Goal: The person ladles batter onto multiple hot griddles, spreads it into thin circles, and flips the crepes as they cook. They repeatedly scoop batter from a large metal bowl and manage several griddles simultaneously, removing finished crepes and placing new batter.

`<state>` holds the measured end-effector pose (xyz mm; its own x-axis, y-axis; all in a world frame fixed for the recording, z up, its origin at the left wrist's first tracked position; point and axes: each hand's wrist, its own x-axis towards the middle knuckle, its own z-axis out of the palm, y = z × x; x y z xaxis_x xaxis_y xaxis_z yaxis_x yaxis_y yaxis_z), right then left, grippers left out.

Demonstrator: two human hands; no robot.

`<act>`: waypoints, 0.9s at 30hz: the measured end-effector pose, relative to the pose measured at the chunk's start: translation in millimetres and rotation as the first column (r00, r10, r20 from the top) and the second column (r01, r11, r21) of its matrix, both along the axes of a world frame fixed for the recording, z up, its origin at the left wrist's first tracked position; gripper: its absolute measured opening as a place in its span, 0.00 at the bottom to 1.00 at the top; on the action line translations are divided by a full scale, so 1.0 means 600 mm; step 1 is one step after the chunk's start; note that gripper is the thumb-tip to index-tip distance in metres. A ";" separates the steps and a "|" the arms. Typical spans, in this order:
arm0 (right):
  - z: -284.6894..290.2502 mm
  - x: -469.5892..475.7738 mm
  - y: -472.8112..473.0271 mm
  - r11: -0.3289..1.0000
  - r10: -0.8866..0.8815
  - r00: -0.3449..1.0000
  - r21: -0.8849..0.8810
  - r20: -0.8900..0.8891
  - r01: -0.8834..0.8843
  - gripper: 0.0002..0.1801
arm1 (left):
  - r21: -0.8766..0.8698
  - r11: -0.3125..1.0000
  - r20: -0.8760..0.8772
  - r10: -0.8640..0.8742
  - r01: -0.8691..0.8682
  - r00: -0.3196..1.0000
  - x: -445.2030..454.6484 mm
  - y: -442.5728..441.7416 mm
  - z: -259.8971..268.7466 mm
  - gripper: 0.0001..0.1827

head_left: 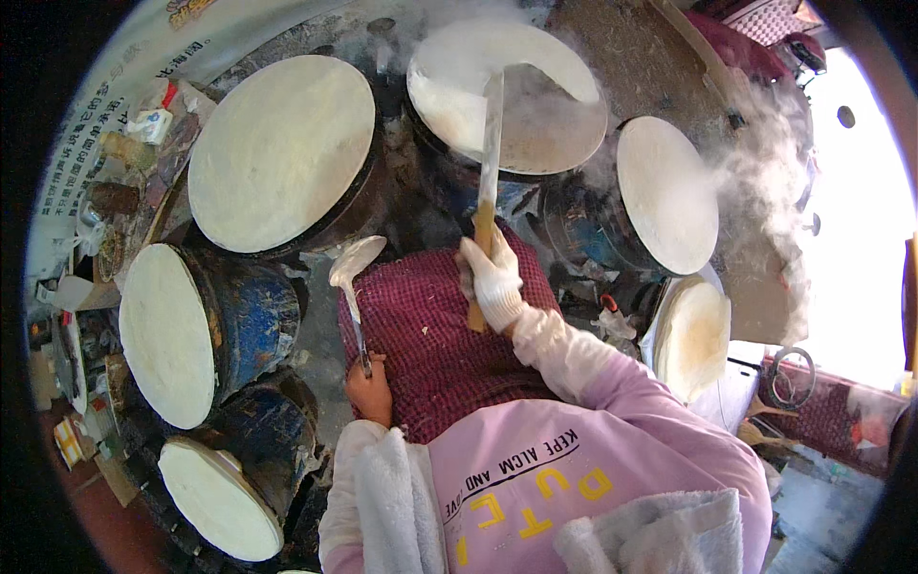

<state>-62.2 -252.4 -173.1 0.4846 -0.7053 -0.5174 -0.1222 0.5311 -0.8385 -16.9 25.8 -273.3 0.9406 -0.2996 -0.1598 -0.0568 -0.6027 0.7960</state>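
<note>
My right hand [495,276], in a white knit glove, grips the wooden handle of a long flat scraper [490,151]. The scraper's far end touches the top griddle [552,140], where white batter covers part of the round plate and steam rises. My bare left hand [369,391] holds the handle of a metal ladle [356,262] coated in batter, its bowl beside the large upper-left griddle [283,154]. Pale, thin batter sheets cover that griddle, the left griddle [168,337], the lower-left griddle [219,499] and the right griddle [667,194].
A stack of round flatbreads [692,341] lies at my right, below the right griddle. Blue, stained drum stoves [262,323] stand under the griddles around me. Jars and bags crowd a shelf [161,208] at the left. Steam drifts across the right side.
</note>
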 end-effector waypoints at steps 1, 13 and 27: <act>-0.003 0.029 -0.003 0.999 -0.005 1.000 -0.046 0.013 0.005 0.31 | -0.020 1.000 0.005 0.005 -0.005 1.000 0.003 0.004 0.000 0.10; -0.023 0.236 -0.022 0.961 -0.151 0.988 -0.237 -0.025 0.141 0.24 | -0.086 0.996 -0.071 0.013 -0.019 0.997 0.009 0.002 0.004 0.13; -0.022 0.069 0.015 0.993 0.095 0.993 -0.075 0.064 -0.090 0.24 | -0.007 0.999 0.022 -0.042 0.043 0.999 0.003 -0.005 0.021 0.16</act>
